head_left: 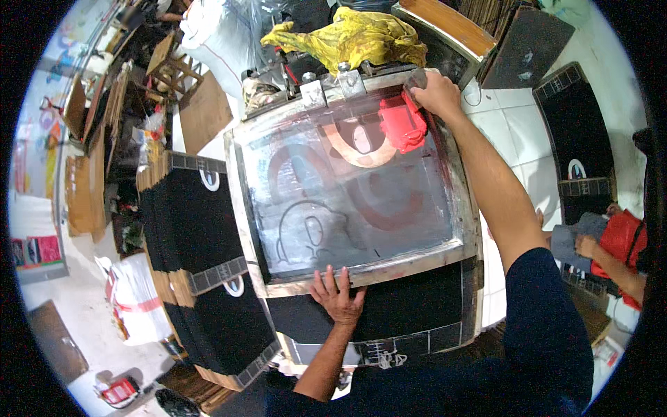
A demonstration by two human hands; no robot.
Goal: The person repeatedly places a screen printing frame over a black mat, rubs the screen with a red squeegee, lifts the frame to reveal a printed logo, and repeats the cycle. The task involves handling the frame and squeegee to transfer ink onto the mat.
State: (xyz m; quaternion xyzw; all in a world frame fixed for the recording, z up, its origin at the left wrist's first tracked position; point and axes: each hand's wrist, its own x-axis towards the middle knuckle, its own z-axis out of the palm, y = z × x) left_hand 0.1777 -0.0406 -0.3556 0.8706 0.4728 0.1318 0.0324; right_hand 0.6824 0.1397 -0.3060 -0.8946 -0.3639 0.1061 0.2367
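Observation:
A screen-printing frame [467, 233] with a greyish mesh lies before me over a black fabric-like sheet [410, 306]. Faint curved shapes and a pale orange arc mark the mesh. My left hand [338, 297] is open, its spread fingers resting on the frame's near edge. At the far right corner, my right hand [439, 94] is closed around the dark handle of what looks like a squeegee [416, 80]; its blade is mostly hidden. Right beside it, thick bright red ink [403, 126] sits on the mesh.
Metal hinge clamps [313, 93] hold the frame's far side, below a yellow plastic bag [354, 38]. Stacks of black sheets [191, 219] stand at the left. Another black panel [573, 132] lies at the right, near a co-worker's hand [588, 247] and red cloth [620, 243].

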